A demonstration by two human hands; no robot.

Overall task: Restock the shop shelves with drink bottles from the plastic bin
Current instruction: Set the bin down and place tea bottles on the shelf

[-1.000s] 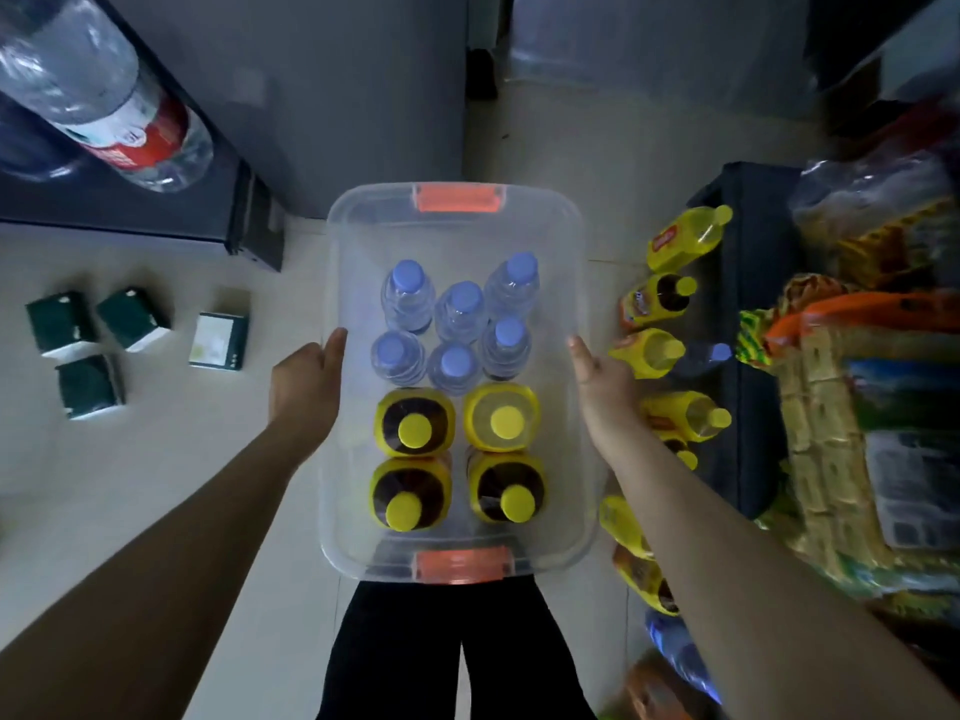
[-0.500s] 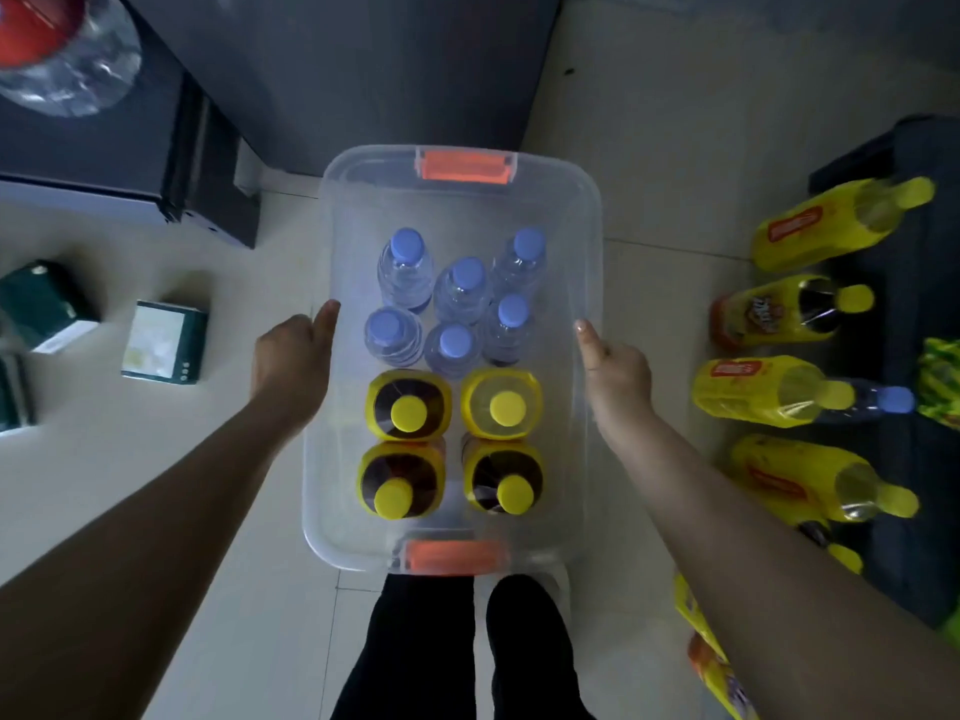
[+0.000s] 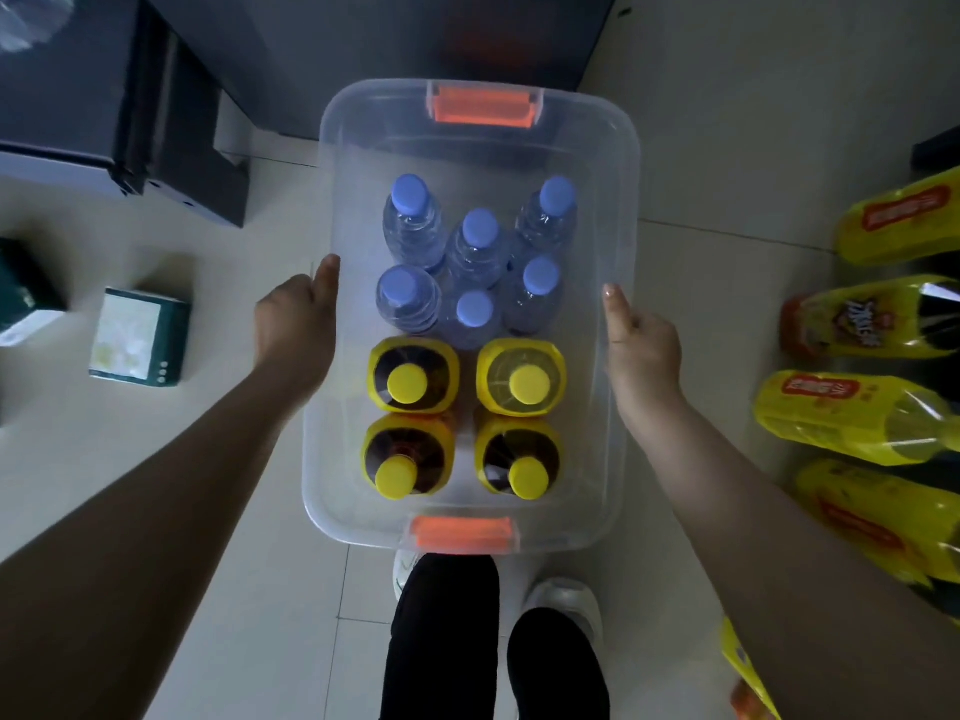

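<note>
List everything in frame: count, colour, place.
plastic bin: one, clear, centre, held
latches: two, orange, bin's far and near ends
water bottles: six, clear with blue caps, upright in bin's far half
yellow-capped bottles: four, three dark and one pale, upright in bin's near half
yellow-labelled bottles: at least five, along the right edge
boxes: two, green and white, on the floor at left
cabinet: one, dark, top left
shoes: two, white, below the bin
left hand: grips the bin's left side
right hand: grips the bin's right side
</note>
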